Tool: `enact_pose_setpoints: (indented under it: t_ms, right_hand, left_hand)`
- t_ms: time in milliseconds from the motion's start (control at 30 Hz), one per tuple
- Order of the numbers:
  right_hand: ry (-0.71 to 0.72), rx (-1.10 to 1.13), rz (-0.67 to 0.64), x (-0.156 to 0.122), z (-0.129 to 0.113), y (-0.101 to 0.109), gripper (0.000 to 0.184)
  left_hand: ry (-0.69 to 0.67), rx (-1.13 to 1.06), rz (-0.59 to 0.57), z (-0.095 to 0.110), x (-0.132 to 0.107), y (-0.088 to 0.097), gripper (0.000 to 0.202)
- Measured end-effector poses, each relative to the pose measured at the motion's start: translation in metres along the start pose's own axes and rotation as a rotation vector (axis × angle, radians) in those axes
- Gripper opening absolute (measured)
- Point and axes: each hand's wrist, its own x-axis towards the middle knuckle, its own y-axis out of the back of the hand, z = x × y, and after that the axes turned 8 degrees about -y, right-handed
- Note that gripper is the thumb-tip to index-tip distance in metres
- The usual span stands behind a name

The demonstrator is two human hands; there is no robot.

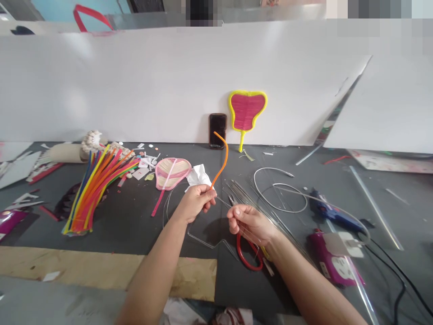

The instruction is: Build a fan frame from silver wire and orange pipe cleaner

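Observation:
Pinched between the thumb and fingers of my left hand (198,201) is an orange pipe cleaner (225,160), which curves up and bends over at the top. A thin metal wire (223,201) runs from there to my right hand (252,223), whose closed fingers grip it. More bent wire (206,244) shows below both hands, against the dark tabletop. Under my right hand lie red-handled pliers (249,259), partly covered by the hand. Just behind my left hand is a crumpled white paper (199,175).
A bundle of coloured pipe cleaners (91,194) and a pink fan-shaped piece (173,174) lie left. A phone (217,131) and a yellow-edged fan (248,113) lean on the white board. Straight wires (270,212), a blue glue gun (338,212) and a purple power strip (334,264) are right.

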Motion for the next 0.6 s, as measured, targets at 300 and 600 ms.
enact_pose_setpoints:
  t_ms: [300,600]
  right_hand:
    - [0.347,-0.434,0.108,0.0012,0.0062,-0.0021,0.016]
    - [0.331,-0.557,0.165,-0.0044,-0.0020,-0.0020,0.018]
  left_hand:
    - [-0.006,-0.057,-0.003,-0.0034,-0.0002,-0.0015,0.027]
    - [0.031,-0.087,-0.035,-0.0080,0.0020,-0.0033,0.028]
